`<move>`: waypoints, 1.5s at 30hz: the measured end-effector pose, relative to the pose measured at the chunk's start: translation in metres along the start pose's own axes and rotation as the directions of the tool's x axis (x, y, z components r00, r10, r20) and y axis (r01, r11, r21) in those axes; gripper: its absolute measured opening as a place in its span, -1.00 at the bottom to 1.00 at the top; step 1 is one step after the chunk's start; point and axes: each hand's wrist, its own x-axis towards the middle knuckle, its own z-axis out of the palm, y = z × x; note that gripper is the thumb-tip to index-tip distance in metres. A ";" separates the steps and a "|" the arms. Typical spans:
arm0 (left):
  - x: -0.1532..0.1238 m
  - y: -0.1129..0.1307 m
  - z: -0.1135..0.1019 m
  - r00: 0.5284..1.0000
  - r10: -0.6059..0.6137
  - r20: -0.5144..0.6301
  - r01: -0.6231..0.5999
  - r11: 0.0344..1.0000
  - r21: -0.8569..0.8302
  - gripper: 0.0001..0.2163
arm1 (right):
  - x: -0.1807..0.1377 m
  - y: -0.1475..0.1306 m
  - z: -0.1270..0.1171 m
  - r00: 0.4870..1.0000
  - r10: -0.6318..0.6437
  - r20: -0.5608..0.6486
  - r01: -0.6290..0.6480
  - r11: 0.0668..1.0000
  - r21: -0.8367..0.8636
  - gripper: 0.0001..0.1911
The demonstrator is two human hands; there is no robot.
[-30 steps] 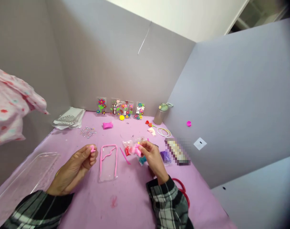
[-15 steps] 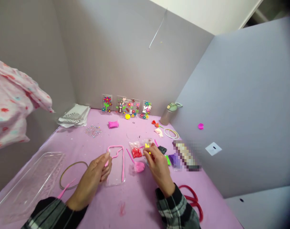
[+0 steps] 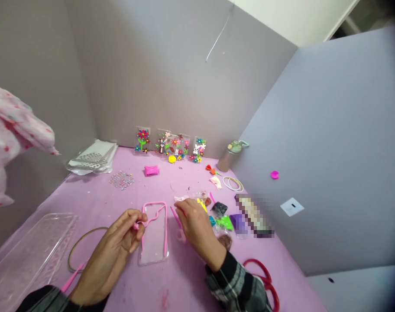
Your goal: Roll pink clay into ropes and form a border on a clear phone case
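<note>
My left hand point(image 3: 119, 240) is closed, pinching the loose end of a pink clay strand point(image 3: 151, 219) between thumb and fingers. The strand runs to a clear phone case point(image 3: 154, 247) lying flat, its rim lined on the top and both sides by a pink clay border point(image 3: 166, 229). My right hand point(image 3: 195, 223) hovers right of the case with its fingers bent together; whatever they hold, if anything, is hidden. Below its fingertips are a slim pink tool point(image 3: 175, 216) and a pink clay lump point(image 3: 181, 236), partly covered by the hand.
Clay packets, black point(image 3: 220, 208), green point(image 3: 225, 222) and purple point(image 3: 238, 224), lie to the right, with red-handled scissors point(image 3: 265, 279) nearer me. A clear tray point(image 3: 35, 251) and a ring point(image 3: 76, 249) are at left. Decorated cases point(image 3: 142, 141) and a bottle point(image 3: 229, 157) stand at the back.
My right hand has moved left, now covering the red packet and part of the pink lump. My left hand has turned and shifted left and down, exposing the strand end in its fingers.
</note>
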 end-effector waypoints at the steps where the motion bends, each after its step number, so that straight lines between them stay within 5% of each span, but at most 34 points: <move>1: 0.002 0.000 0.000 1.000 -0.014 -0.025 0.014 1.000 -0.011 -0.53 | 0.007 0.000 0.003 0.998 0.027 0.048 -0.026 0.999 -0.022 -0.81; 4: 0.006 0.000 -0.003 0.995 -0.030 -0.093 0.029 1.000 -0.011 -0.42 | 0.023 0.001 0.014 0.985 0.085 0.149 -0.073 0.994 -0.082 -0.83; 8: 0.010 -0.005 -0.009 0.990 -0.009 -0.139 0.018 0.998 0.064 -0.53 | 0.032 0.005 0.028 0.973 0.089 0.212 -0.065 0.991 -0.120 -0.84; 12: 0.012 -0.012 -0.017 0.988 0.072 -0.134 -0.018 0.932 0.363 -0.55 | 0.032 0.010 0.027 0.964 0.103 0.246 -0.079 0.991 -0.107 -0.83; 14: 0.013 -0.017 -0.022 0.980 0.183 -0.074 -0.103 0.794 0.599 -0.57 | 0.027 0.014 0.023 0.963 0.107 0.249 -0.091 0.993 -0.075 -0.81; 17: 0.015 -0.030 -0.028 0.914 0.349 0.207 -0.359 0.459 0.812 -0.70 | 0.012 0.018 0.020 0.969 0.108 0.220 -0.109 0.994 -0.009 -0.85; 21: 0.020 -0.049 -0.030 0.716 0.398 0.573 -0.636 0.036 0.771 -0.80 | -0.013 0.018 0.025 0.985 0.018 0.171 -0.033 0.996 0.087 -0.84; 25: 0.023 -0.058 -0.025 0.595 0.398 0.698 -0.691 -0.189 0.697 -0.78 | -0.023 0.017 0.030 0.988 -0.052 0.143 0.033 0.991 0.130 -0.84; 31: 0.022 -0.058 -0.022 0.555 0.391 0.735 -0.719 -0.220 0.659 -0.79 | -0.023 0.013 0.029 0.977 -0.051 0.205 0.024 0.991 0.134 -0.85; 45: 0.019 -0.055 -0.017 0.599 0.351 0.719 -0.744 -0.088 0.663 -0.85 | -0.022 0.010 0.017 0.969 -0.040 0.243 0.018 0.996 0.089 -0.85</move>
